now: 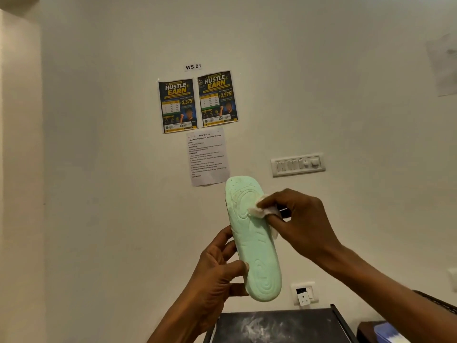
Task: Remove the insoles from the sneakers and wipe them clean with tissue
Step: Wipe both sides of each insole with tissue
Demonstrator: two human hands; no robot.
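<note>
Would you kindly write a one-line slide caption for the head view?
Left hand holds a mint-green foam insole while the right hand presses a crumpled white tissue against it.

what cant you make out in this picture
Head view:
Far face of the mint green foam insole: turned away.
Small print on the white task sheet: too small, blurred.
Blue object at bottom right: cut by frame edge.
Sneakers: out of frame.

"WS-01" wall label [193, 67]; "HUSTLE & EARN" posters [177, 105], "3,375", "3,975".
</note>
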